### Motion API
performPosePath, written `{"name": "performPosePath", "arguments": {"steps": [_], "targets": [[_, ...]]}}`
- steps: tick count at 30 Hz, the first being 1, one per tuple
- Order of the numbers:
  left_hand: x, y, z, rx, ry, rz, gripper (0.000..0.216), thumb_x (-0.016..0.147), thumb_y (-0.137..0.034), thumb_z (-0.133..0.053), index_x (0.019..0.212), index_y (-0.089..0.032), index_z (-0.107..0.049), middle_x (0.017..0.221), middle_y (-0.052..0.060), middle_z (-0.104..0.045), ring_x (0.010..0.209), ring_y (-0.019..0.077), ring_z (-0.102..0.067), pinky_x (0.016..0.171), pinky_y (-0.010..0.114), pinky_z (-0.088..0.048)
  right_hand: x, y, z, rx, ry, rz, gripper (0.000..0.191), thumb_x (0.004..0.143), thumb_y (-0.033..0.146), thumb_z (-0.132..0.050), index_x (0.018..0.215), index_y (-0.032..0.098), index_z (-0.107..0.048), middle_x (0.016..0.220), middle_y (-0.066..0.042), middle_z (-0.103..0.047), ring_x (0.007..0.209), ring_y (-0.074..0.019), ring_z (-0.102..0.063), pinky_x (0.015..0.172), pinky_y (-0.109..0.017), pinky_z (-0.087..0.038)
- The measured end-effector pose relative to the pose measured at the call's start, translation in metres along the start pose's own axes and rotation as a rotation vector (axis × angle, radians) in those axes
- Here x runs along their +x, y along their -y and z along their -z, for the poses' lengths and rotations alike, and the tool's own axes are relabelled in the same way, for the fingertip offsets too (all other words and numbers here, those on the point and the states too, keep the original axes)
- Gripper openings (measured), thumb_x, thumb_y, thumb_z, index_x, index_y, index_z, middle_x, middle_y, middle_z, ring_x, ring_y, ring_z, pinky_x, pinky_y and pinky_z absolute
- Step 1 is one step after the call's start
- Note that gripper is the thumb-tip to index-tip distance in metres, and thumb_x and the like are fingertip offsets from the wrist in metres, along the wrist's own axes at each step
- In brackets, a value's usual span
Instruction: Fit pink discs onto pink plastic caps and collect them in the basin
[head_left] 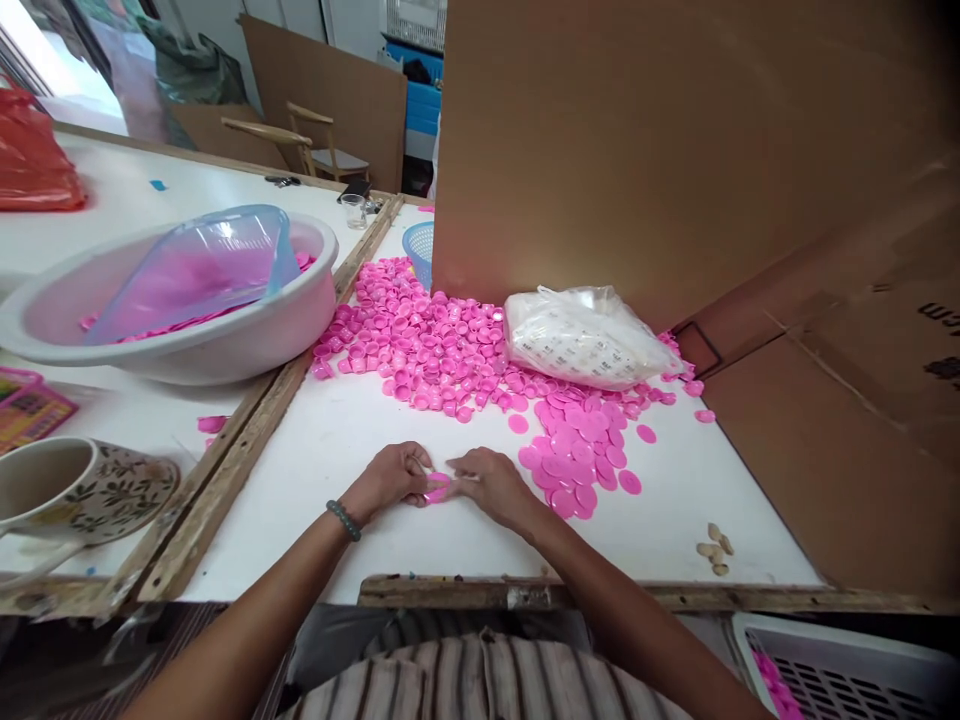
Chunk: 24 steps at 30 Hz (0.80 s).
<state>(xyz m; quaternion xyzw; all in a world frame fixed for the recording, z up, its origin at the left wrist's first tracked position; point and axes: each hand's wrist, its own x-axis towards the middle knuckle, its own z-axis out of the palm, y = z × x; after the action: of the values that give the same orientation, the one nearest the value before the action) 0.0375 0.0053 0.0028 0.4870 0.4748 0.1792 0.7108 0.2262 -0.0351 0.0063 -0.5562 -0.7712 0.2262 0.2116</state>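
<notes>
Over surface point(300, 480): my left hand point(395, 474), right hand point(491, 482) pinch pink piece point(437, 488), seemingly to steady it; discs point(579, 450) near right.

Workshop: wood-edged white worktable point(300, 450), heaped pink plastic cups point(427, 350), flat pink plastic discs point(574, 450), large brown cardboard panel point(600, 150).

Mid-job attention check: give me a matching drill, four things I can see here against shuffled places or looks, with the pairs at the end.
1. mug
2. peanuts
3. small pink piece
4. basin

A. at the fingers of the left hand and right hand
B. white, with a blue tray inside
C. leafy pattern
D. right side of the table, near the front edge

Pairs: 1-C, 2-D, 3-A, 4-B
</notes>
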Motion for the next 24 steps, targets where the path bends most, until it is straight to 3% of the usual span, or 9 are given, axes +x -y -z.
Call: {"name": "performPosePath", "arguments": {"steps": [2,4,8,10,12,16,20,22,24], "targets": [[-0.006,0.001,0.010,0.037,-0.052,-0.051,0.041,0.051,-0.033,-0.076,0.075,-0.015,-0.048,0.050,-0.005,-0.056,0.046,0.0106,-0.055,0.050,0.023,-0.045,0.000,-0.014,0.013,-0.180,-0.186,-0.067,0.025,0.085,0.033,-0.051,0.100,0.017,-0.064,0.089,-0.007,-0.066,0.081,-0.0172,-0.057,0.070,-0.028,-0.042],[-0.013,0.001,0.026,0.112,-0.138,-0.086,0.040,0.054,-0.038,-0.073,0.076,-0.015,-0.049,0.050,-0.005,-0.055,0.048,0.0105,-0.053,0.050,0.021,-0.041,0.002,-0.031,0.026,-0.400,-0.258,-0.164,0.027,0.089,0.027,-0.042,0.102,0.015,-0.062,0.090,-0.011,-0.065,0.082,-0.0197,-0.057,0.071,-0.031,-0.041],[-0.025,-0.008,0.053,0.503,-0.377,-0.071,0.038,0.060,-0.048,-0.066,0.078,-0.017,-0.054,0.056,-0.003,-0.057,0.051,0.0125,-0.052,0.046,0.020,-0.032,0.003,-0.048,0.033,-0.589,-0.140,-0.191,0.021,0.087,0.019,-0.043,0.081,0.015,-0.063,0.075,-0.009,-0.063,0.068,-0.0182,-0.054,0.063,-0.030,-0.038],[-0.028,-0.012,0.053,0.748,-0.550,-0.086,0.034,0.064,-0.049,-0.063,0.079,-0.018,-0.057,0.066,0.000,-0.059,0.060,0.0155,-0.055,0.050,0.022,-0.034,0.001,-0.043,0.025,-0.571,-0.122,-0.118,0.021,0.087,0.021,-0.045,0.075,0.016,-0.061,0.074,-0.007,-0.062,0.069,-0.0174,-0.053,0.064,-0.029,-0.037],[-0.028,-0.013,0.044,0.938,-0.682,-0.213,0.030,0.069,-0.045,-0.059,0.083,-0.019,-0.059,0.080,0.004,-0.060,0.074,0.0195,-0.055,0.061,0.027,-0.039,0.003,-0.033,0.015,-0.530,-0.136,-0.044,0.020,0.087,0.026,-0.046,0.076,0.018,-0.061,0.076,-0.006,-0.062,0.073,-0.0175,-0.052,0.066,-0.029,-0.036],[-0.020,-0.005,0.023,1.143,-0.665,-0.567,0.022,0.076,-0.036,-0.056,0.089,-0.018,-0.061,0.096,0.009,-0.058,0.091,0.0240,-0.050,0.079,0.036,-0.040,0.028,-0.018,0.008,-0.432,-0.217,-0.006,0.017,0.088,0.023,-0.045,0.089,0.018,-0.061,0.083,-0.006,-0.062,0.080,-0.0183,-0.052,0.067,-0.028,-0.038],[-0.015,0.004,0.018,1.194,-0.689,-0.520,0.015,0.078,-0.028,-0.055,0.087,-0.018,-0.062,0.094,0.010,-0.059,0.090,0.0256,-0.049,0.077,0.039,-0.040,0.058,-0.021,0.011,-0.423,-0.111,-0.010,0.010,0.084,0.021,-0.052,0.088,0.016,-0.059,0.084,-0.007,-0.060,0.076,-0.0174,-0.053,0.061,-0.026,-0.039],[-0.016,0.005,0.014,1.187,-0.744,-0.517,0.017,0.079,-0.029,-0.053,0.090,-0.017,-0.061,0.097,0.011,-0.058,0.091,0.0269,-0.047,0.077,0.041,-0.040,0.060,-0.025,0.011,-0.406,-0.078,-0.040,0.009,0.083,0.019,-0.051,0.088,0.015,-0.058,0.080,-0.005,-0.059,0.068,-0.0156,-0.052,0.056,-0.025,-0.038],[-0.016,0.003,0.006,1.159,-0.690,-0.588,0.019,0.080,-0.030,-0.052,0.093,-0.017,-0.059,0.098,0.010,-0.058,0.093,0.0258,-0.046,0.079,0.040,-0.040,0.053,-0.026,0.009,-0.380,-0.098,-0.067,0.017,0.083,0.018,-0.048,0.098,0.015,-0.056,0.081,-0.005,-0.058,0.069,-0.0150,-0.052,0.056,-0.024,-0.038]]}}
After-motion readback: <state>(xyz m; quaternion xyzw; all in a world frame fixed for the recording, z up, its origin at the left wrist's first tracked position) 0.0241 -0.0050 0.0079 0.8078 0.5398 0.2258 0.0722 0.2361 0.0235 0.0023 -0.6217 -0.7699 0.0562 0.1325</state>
